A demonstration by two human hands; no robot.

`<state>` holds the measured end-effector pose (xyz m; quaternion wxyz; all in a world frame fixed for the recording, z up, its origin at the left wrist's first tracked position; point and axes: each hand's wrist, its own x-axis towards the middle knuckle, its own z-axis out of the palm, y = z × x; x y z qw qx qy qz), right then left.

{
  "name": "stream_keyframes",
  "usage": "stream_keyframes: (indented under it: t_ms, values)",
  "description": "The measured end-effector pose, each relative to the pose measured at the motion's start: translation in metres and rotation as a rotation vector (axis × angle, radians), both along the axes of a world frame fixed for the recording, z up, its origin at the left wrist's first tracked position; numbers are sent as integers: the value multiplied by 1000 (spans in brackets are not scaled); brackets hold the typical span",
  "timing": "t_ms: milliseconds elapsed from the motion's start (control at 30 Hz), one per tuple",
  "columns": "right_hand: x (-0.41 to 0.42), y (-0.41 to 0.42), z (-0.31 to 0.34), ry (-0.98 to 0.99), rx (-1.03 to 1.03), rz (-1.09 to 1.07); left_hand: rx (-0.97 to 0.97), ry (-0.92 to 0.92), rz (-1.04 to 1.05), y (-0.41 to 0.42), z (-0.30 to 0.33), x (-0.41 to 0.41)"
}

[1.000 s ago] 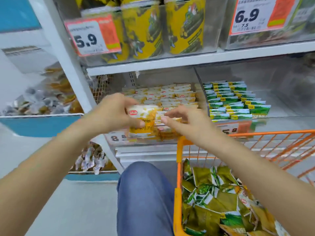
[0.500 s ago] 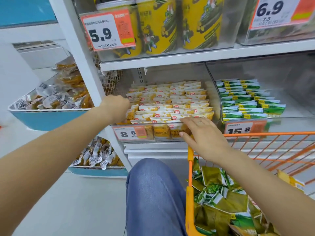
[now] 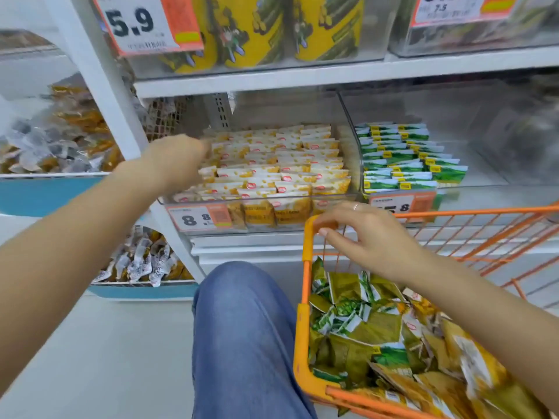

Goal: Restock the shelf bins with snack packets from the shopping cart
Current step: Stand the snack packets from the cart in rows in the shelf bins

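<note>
Left fingers: the left hand (image 3: 177, 163) reaches into the yellow-packet bin (image 3: 329, 197) at its 9 o'clock edge; the fingertips are blurred against the packets, so whether they pinch one or merely press cannot be told.
Right fingers: the right hand (image 3: 367, 237) hangs over the cart's 11 o'clock corner, fingers loosely curled, holding nothing visible, fingertips at the orange rim (image 3: 307, 246).
Yellow packets (image 3: 272, 164): neat upright rows filling the bin, a few pressed against its clear front wall.
Green packets (image 3: 405, 155): tidy rows in the neighbouring bin, at 3 o'clock of the yellow ones, with bare floor further right.
Shopping cart (image 3: 301, 337): at 5 o'clock of the view, heaped with loose green and yellow snack packets (image 3: 372, 331).
Step in hand: probably settling a packet into the left rows.
Doing it well: seat each packet upright, label forward, flush with its row; press lightly so neighbours do not topple; sort by colour before lifting, yellow to the left bin, green to the right one.
Risk: crowded rows may buckle if pushed from the side.
</note>
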<state>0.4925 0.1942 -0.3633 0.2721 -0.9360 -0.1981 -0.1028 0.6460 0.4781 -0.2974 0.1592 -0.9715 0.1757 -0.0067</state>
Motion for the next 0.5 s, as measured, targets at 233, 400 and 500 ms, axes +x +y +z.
stream_keyframes:
  t_ms: [233, 400, 500]
  values:
    - [-62, -21, -5, 1012, -632, 298, -604, 295, -455, -101, -21, -122]
    - [-82, -20, -16, 1179, -761, 194, -478, 286, -565, -152, -56, -153]
    - [-80, -27, -18, 1252, -686, 224, -521, 308, -607, -164, -70, -159]
